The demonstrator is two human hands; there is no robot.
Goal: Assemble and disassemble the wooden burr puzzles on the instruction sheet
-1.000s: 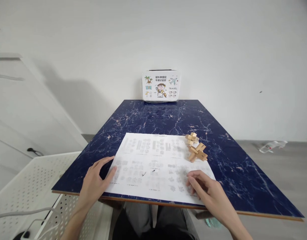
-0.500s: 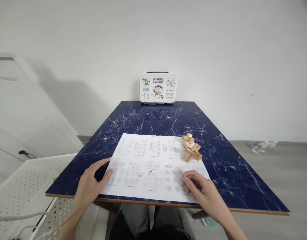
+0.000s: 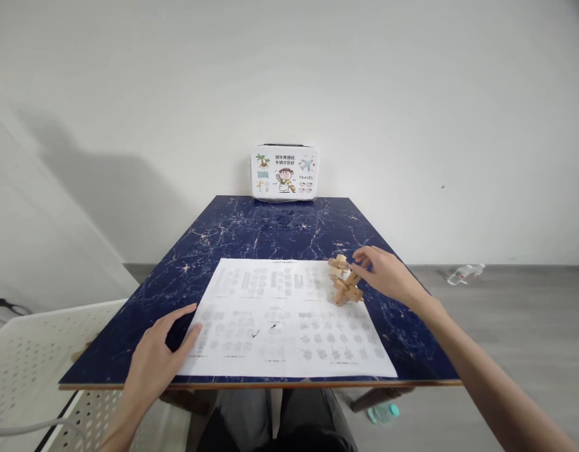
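Note:
A white printed sheet [image 3: 289, 345] with rows of small grey diagrams lies on the blue marbled table. At its left edge rests my left hand [image 3: 157, 351], thumb and fingers spread, the thumb tip on the paper. Two interlocking wooden puzzles stand at the sheet's far right corner: a small wooden burr puzzle [image 3: 337, 266] behind and a star-shaped wooden puzzle [image 3: 348, 291] in front. My right hand [image 3: 381, 271] is just right of them, thumb and fingers apart and slightly curled, its fingertips close to the rear puzzle. Whether they touch it is hard to tell.
A white cartoon-printed case [image 3: 284, 172] stands against the wall at the table's far edge. A white perforated rack [image 3: 16, 351] with a cable is at the left. On the floor lie a clear bottle [image 3: 382, 412] and a clear plastic item [image 3: 465, 274].
My right hand has moved away from the sheet's near right part, forward to the wooden puzzles. My left hand stays at the sheet's left edge. The view has shifted a little right.

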